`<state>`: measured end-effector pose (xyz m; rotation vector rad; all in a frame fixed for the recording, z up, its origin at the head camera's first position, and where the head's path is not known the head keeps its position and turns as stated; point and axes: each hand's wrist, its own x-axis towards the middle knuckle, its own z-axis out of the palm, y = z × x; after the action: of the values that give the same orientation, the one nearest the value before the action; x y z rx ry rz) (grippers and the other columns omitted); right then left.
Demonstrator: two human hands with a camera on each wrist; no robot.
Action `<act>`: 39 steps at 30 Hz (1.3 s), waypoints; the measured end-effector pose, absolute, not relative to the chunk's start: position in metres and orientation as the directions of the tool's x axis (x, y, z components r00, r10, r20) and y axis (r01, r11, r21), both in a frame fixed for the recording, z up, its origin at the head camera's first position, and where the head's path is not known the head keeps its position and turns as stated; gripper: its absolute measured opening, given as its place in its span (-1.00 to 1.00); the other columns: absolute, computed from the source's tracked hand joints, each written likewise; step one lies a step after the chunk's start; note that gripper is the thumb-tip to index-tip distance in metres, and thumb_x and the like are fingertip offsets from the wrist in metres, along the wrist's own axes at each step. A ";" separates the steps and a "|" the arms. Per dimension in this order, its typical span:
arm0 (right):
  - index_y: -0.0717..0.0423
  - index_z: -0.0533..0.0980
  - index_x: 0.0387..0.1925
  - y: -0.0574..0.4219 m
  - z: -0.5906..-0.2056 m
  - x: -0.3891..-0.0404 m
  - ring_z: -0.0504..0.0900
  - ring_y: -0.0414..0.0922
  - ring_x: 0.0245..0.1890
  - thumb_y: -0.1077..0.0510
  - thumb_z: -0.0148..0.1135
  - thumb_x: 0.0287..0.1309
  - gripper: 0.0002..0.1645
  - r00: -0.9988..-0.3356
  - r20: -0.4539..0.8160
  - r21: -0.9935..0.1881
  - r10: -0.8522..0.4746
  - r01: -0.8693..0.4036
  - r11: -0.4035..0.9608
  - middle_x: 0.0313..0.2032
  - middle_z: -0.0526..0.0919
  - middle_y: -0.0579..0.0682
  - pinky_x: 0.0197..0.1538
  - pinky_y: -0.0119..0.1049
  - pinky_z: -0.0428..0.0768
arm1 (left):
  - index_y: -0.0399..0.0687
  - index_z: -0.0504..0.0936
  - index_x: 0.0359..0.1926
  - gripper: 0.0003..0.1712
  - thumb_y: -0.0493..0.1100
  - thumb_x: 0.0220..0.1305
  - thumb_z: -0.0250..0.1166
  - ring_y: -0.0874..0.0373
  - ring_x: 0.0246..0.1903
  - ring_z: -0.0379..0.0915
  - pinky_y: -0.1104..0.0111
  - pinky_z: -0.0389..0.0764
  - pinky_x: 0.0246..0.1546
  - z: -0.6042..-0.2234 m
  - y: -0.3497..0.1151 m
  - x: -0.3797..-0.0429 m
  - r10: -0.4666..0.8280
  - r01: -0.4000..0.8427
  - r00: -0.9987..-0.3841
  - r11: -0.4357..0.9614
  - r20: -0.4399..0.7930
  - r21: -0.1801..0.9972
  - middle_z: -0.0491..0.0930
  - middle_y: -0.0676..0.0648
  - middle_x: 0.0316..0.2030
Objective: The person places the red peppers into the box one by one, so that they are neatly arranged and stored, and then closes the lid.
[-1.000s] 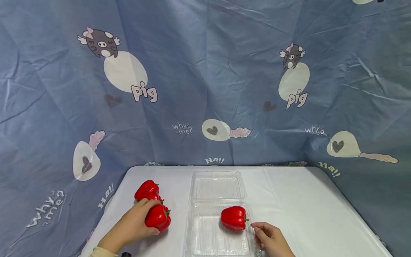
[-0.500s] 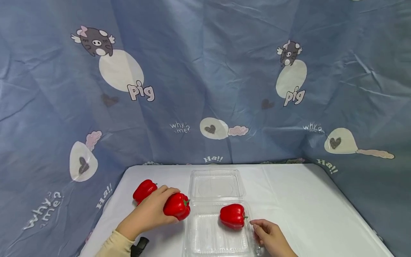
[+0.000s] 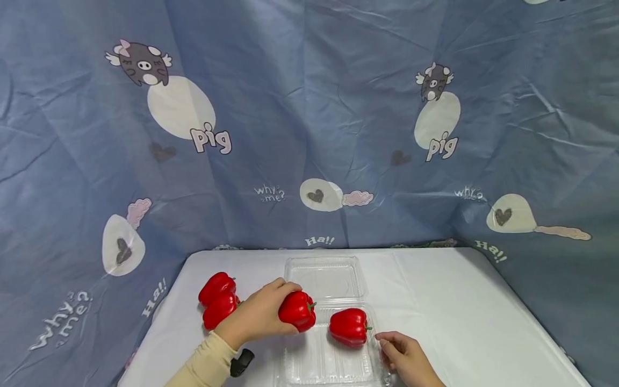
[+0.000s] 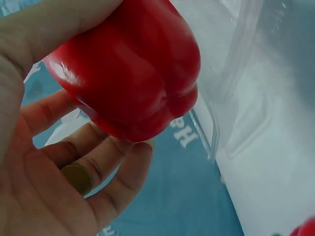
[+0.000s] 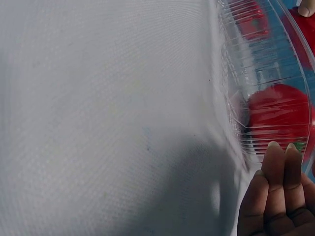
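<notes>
A red bell pepper [image 3: 297,312] with a green stem is in my left hand [image 3: 266,316], thumb and fingers around it. It hangs over the left part of a clear plastic clamshell container [image 3: 304,371]. In the left wrist view the pepper's lobed end [image 4: 147,83] faces down past the curled fingers. Inside the container's tray, toward its right wall, lies another bell pepper [image 3: 348,327]. My right hand [image 3: 407,356] holds the tray's right rim between thumb and index finger; in the right wrist view its other fingers [image 5: 275,189] touch the ribbed outer wall.
Two more red bell peppers, one [image 3: 217,288] behind the other [image 3: 220,310], lie at the table's left. The container's lid [image 3: 325,277] is folded back flat behind the tray. A patterned blue cloth [image 3: 271,134] stands behind the white table [image 3: 450,312].
My left hand has lifted the pepper from beside the other two on the left and carried it right, over the container's edge. The right hand stays at the rim.
</notes>
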<state>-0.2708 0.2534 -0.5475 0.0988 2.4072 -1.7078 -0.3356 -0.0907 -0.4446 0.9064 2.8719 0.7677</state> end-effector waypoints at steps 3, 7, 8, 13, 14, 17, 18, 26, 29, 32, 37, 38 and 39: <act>0.39 0.54 0.05 0.255 -0.547 -0.270 0.49 -0.15 -0.50 0.10 0.12 0.39 -0.58 -0.982 -0.185 -0.926 -0.047 0.158 0.342 -0.49 0.56 -0.02 -0.46 -0.38 0.51 | 0.08 0.52 0.19 -0.17 0.08 -0.16 0.62 0.16 -0.13 0.51 0.24 0.64 -0.21 -0.450 -0.079 -0.339 0.569 0.547 -0.815 0.696 0.107 0.465 0.49 0.11 -0.11; 0.40 0.53 0.05 0.255 -0.548 -0.271 0.48 -0.17 -0.52 0.07 0.14 0.40 -0.55 -0.983 -0.169 -0.934 -0.064 0.140 0.329 -0.48 0.54 -0.01 -0.46 -0.38 0.51 | 0.09 0.54 0.15 -0.18 0.09 -0.20 0.63 0.18 -0.16 0.49 0.23 0.63 -0.20 -0.459 -0.067 -0.342 0.584 0.571 -0.804 0.702 0.116 0.426 0.48 0.12 -0.15; 0.40 0.53 0.05 0.255 -0.549 -0.271 0.48 -0.18 -0.52 0.06 0.14 0.39 -0.55 -0.984 -0.168 -0.935 -0.067 0.137 0.326 -0.48 0.54 -0.01 -0.46 -0.38 0.52 | 0.09 0.54 0.14 -0.18 0.09 -0.21 0.64 0.18 -0.16 0.49 0.23 0.63 -0.20 -0.461 -0.064 -0.342 0.589 0.579 -0.800 0.703 0.119 0.412 0.47 0.11 -0.16; 0.39 0.54 0.04 0.254 -0.551 -0.272 0.49 -0.18 -0.51 0.06 0.15 0.39 -0.55 -0.983 -0.170 -0.938 -0.066 0.141 0.317 -0.48 0.54 -0.02 -0.46 -0.38 0.52 | 0.06 0.55 0.12 -0.18 0.11 -0.23 0.65 0.16 -0.17 0.48 0.22 0.62 -0.18 -0.472 -0.055 -0.342 0.611 0.613 -0.782 0.717 0.124 0.333 0.48 0.08 -0.20; 0.39 0.54 0.04 0.254 -0.551 -0.272 0.49 -0.17 -0.51 0.06 0.15 0.39 -0.55 -0.983 -0.170 -0.938 -0.067 0.141 0.317 -0.48 0.54 -0.02 -0.46 -0.38 0.52 | 0.06 0.55 0.12 -0.17 0.12 -0.24 0.65 0.16 -0.17 0.48 0.21 0.61 -0.18 -0.474 -0.054 -0.342 0.610 0.614 -0.783 0.723 0.123 0.317 0.48 0.08 -0.20; 0.39 0.54 0.04 0.254 -0.551 -0.272 0.49 -0.17 -0.49 0.05 0.15 0.39 -0.55 -0.983 -0.169 -0.938 -0.071 0.138 0.318 -0.48 0.55 -0.02 -0.45 -0.38 0.53 | 0.06 0.56 0.11 -0.17 0.12 -0.25 0.65 0.14 -0.18 0.47 0.19 0.59 -0.19 -0.479 -0.052 -0.340 0.603 0.613 -0.787 0.741 0.130 0.273 0.48 0.07 -0.22; 0.39 0.54 0.04 0.254 -0.551 -0.272 0.50 -0.17 -0.49 0.06 0.15 0.39 -0.55 -0.983 -0.168 -0.937 -0.074 0.136 0.321 -0.47 0.56 -0.02 -0.45 -0.38 0.53 | 0.06 0.56 0.11 -0.16 0.12 -0.26 0.66 0.13 -0.18 0.47 0.19 0.59 -0.19 -0.481 -0.051 -0.339 0.601 0.613 -0.788 0.746 0.135 0.261 0.48 0.07 -0.23; 0.41 0.53 0.04 0.256 -0.554 -0.273 0.51 -0.17 -0.48 0.13 0.10 0.42 -0.60 -0.983 -0.170 -0.934 -0.069 0.138 0.329 -0.47 0.58 -0.02 -0.45 -0.37 0.54 | 0.09 0.56 0.09 -0.16 0.14 -0.29 0.66 0.13 -0.21 0.46 0.20 0.59 -0.26 -0.492 -0.048 -0.340 0.590 0.605 -0.796 0.768 0.135 0.208 0.46 0.05 -0.25; 0.43 0.52 0.05 0.256 -0.556 -0.274 0.50 -0.16 -0.48 0.14 0.08 0.43 -0.60 -0.982 -0.169 -0.936 -0.078 0.135 0.324 -0.46 0.57 -0.01 -0.45 -0.37 0.53 | 0.09 0.55 0.12 -0.15 0.13 -0.27 0.66 0.12 -0.21 0.46 0.19 0.59 -0.23 -0.498 -0.047 -0.340 0.585 0.598 -0.801 0.775 0.126 0.205 0.46 0.04 -0.23; 0.46 0.50 0.05 0.256 -0.557 -0.275 0.50 -0.16 -0.47 0.16 0.07 0.43 -0.60 -0.981 -0.170 -0.936 -0.090 0.132 0.325 -0.46 0.57 -0.01 -0.44 -0.37 0.53 | 0.09 0.55 0.11 -0.16 0.13 -0.27 0.66 0.12 -0.23 0.48 0.18 0.59 -0.22 -0.504 -0.047 -0.340 0.587 0.600 -0.800 0.773 0.124 0.205 0.45 0.04 -0.23; 0.46 0.51 0.05 0.256 -0.558 -0.276 0.51 -0.17 -0.48 0.19 0.06 0.43 -0.62 -0.981 -0.170 -0.935 -0.097 0.130 0.329 -0.46 0.58 0.00 -0.44 -0.38 0.54 | 0.08 0.55 0.13 -0.16 0.16 -0.23 0.64 0.13 -0.21 0.49 0.19 0.58 -0.18 -0.511 -0.047 -0.339 0.596 0.610 -0.792 0.766 0.133 0.201 0.46 0.04 -0.21; 0.45 0.51 0.05 0.256 -0.558 -0.276 0.50 -0.17 -0.48 0.18 0.07 0.43 -0.62 -0.981 -0.169 -0.935 -0.096 0.129 0.329 -0.46 0.57 0.00 -0.44 -0.38 0.54 | 0.08 0.55 0.14 -0.16 0.16 -0.22 0.64 0.13 -0.21 0.49 0.19 0.57 -0.17 -0.512 -0.047 -0.339 0.595 0.610 -0.792 0.766 0.135 0.204 0.46 0.04 -0.20; 0.45 0.51 0.06 0.256 -0.558 -0.275 0.50 -0.17 -0.49 0.18 0.07 0.43 -0.62 -0.981 -0.169 -0.935 -0.093 0.130 0.329 -0.46 0.57 0.00 -0.44 -0.38 0.54 | 0.08 0.54 0.15 -0.16 0.16 -0.21 0.63 0.13 -0.19 0.48 0.19 0.57 -0.16 -0.513 -0.047 -0.339 0.593 0.607 -0.794 0.767 0.135 0.208 0.46 0.04 -0.19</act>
<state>-0.2755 0.2563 -0.5577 0.0335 2.3986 -1.7154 -0.3385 -0.0467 -0.5127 1.0235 3.0100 0.3882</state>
